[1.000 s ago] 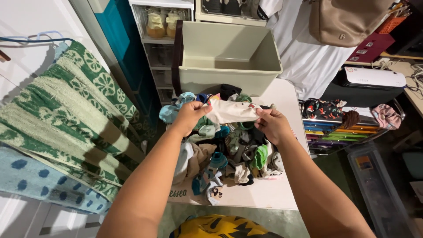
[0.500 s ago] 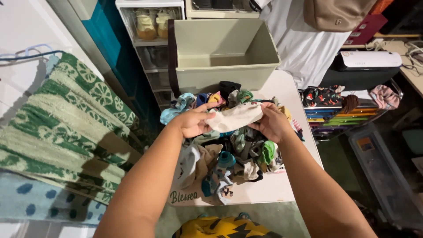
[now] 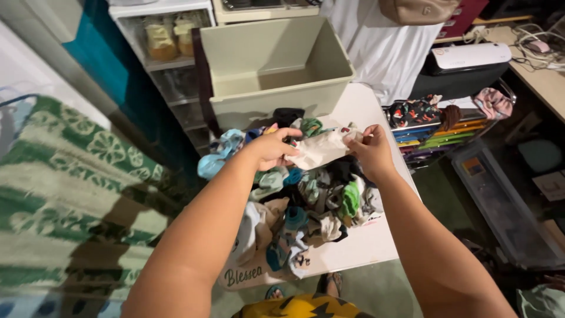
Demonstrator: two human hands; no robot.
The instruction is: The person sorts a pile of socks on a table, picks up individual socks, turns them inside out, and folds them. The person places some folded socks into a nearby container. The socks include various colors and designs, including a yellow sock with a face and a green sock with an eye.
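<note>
Both hands hold one cream-white sock stretched between them, just above a heap of small socks in blue, green, grey and beige. My left hand pinches its left end with the thumb on top. My right hand grips its right end with the fingers curled. The heap lies on a small white table. Behind it, at the table's far end, an open pale green plastic bin stands with nothing visible inside.
A green and white patterned towel hangs at the left. White drawers stand behind the bin. To the right are a stack of coloured folders, a clear storage box and a white device on a desk.
The view has shifted slightly. My hands still hold the cream sock; it has gone from spread open to bunched lengthwise between them, a little lower over the heap.
</note>
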